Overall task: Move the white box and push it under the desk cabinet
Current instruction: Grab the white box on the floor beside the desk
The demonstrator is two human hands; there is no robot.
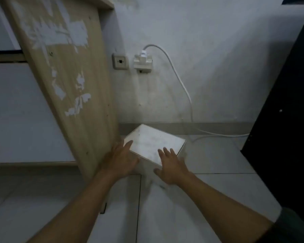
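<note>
The white box [154,143] stands on the tiled floor close to the wall, right beside the wooden side panel of the desk cabinet [72,81]. My left hand [120,159] presses against the box's near left edge, fingertips on its top corner. My right hand [171,165] lies with spread fingers over the box's near right corner, thumb down its front face. Both hands hold the box from the near side. The box's lower front is hidden behind my hands.
A white cable [181,85] runs from a wall plug adapter [142,63] down to the floor behind the box. A second wall socket [120,61] sits left of it. A black panel [286,109] stands at the right. Grey cabinet doors [16,111] fill the left.
</note>
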